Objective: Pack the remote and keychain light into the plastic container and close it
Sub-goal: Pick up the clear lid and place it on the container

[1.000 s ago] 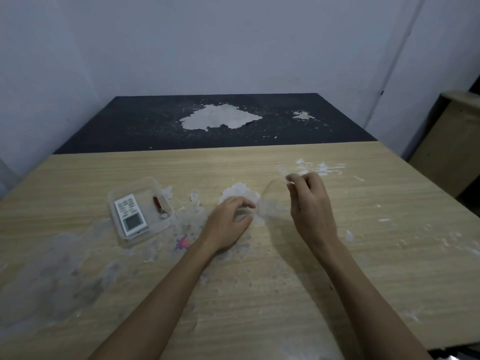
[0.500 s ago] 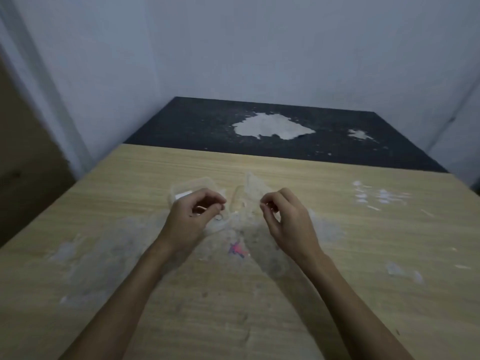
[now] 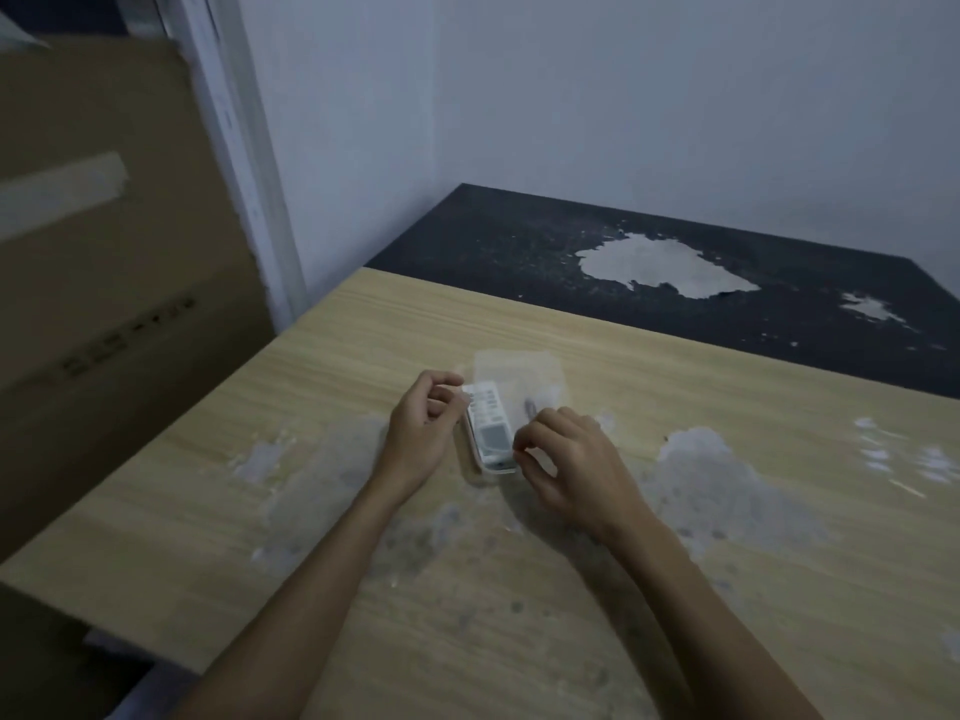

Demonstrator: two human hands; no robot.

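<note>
A clear plastic container (image 3: 470, 462) sits on the wooden table (image 3: 519, 615) between my hands. A white remote (image 3: 491, 426) with a grey screen lies inside it. To the right of the remote is the keychain light (image 3: 530, 407), a small dark blur. A clear lid (image 3: 519, 368) hangs tilted over the container's far half. My left hand (image 3: 421, 433) pinches the lid's left edge. My right hand (image 3: 566, 459) pinches its near right corner and hides that side of the container.
A big cardboard box (image 3: 104, 252) stands off the table's left edge. A dark table (image 3: 519, 241) with a peeled white patch (image 3: 665, 267) adjoins the far edge. Worn pale patches (image 3: 727, 480) mark the wood to the right.
Both hands have carried the clear lid left from the middle of the table to the container, and it is over the remote now. My view has swung left with them.
</note>
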